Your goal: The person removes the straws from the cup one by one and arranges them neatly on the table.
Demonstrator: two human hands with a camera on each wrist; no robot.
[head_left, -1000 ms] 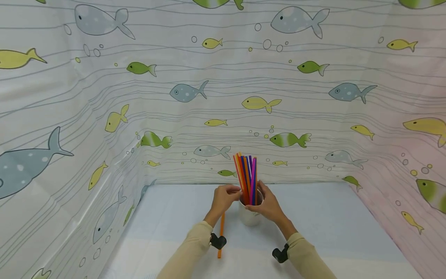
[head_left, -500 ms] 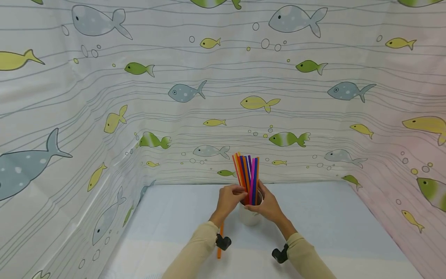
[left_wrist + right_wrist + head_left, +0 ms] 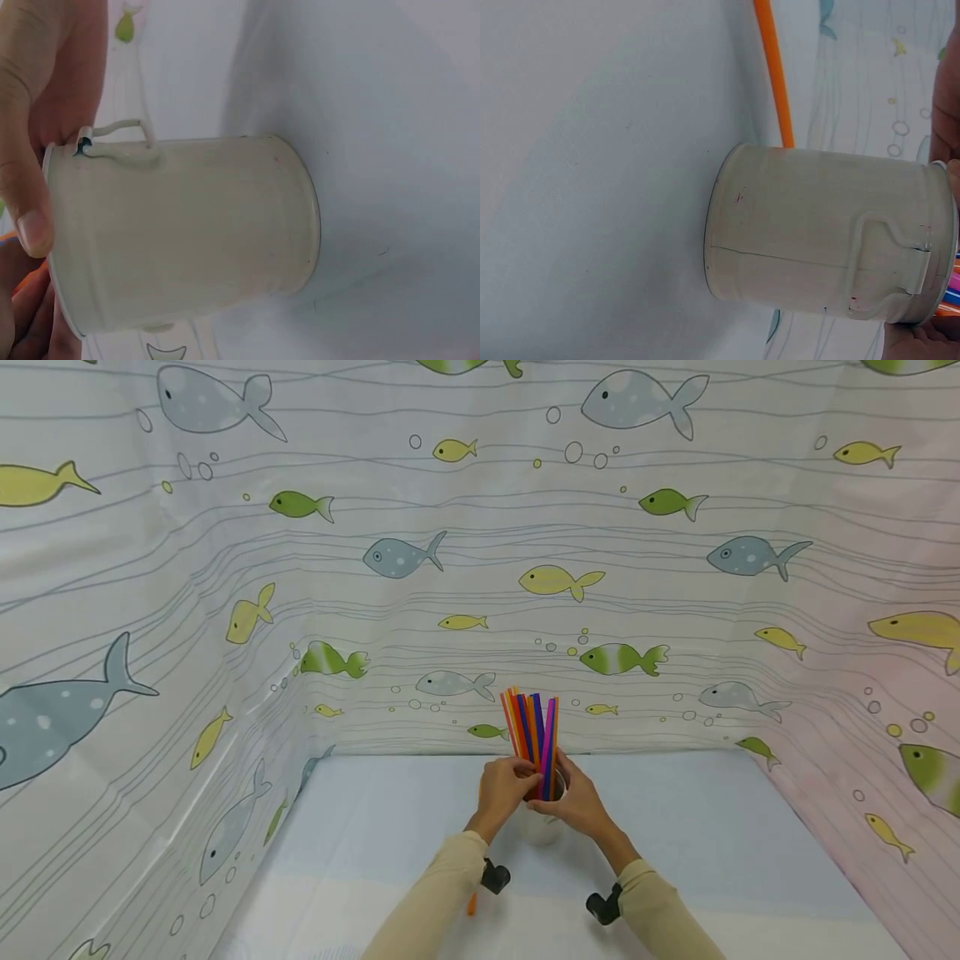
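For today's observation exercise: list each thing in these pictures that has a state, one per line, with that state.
white tin cup: upright on the table, holding straws.
bundle of straws: standing in the cup.
loose orange straw: lying flat on the table beside the cup.
left hand: at the cup's rim, touching the straws.
right hand: at the rim, by the straws.

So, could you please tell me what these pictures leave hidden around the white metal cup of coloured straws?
- Head view: the loose orange straw on the table is mostly hidden by the left sleeve.
- Head view: the white metal cup is largely covered by both hands.
- Wrist views: the bundle of coloured plastic straws is cut off at the edge.
- How many straws: too crowded to count.
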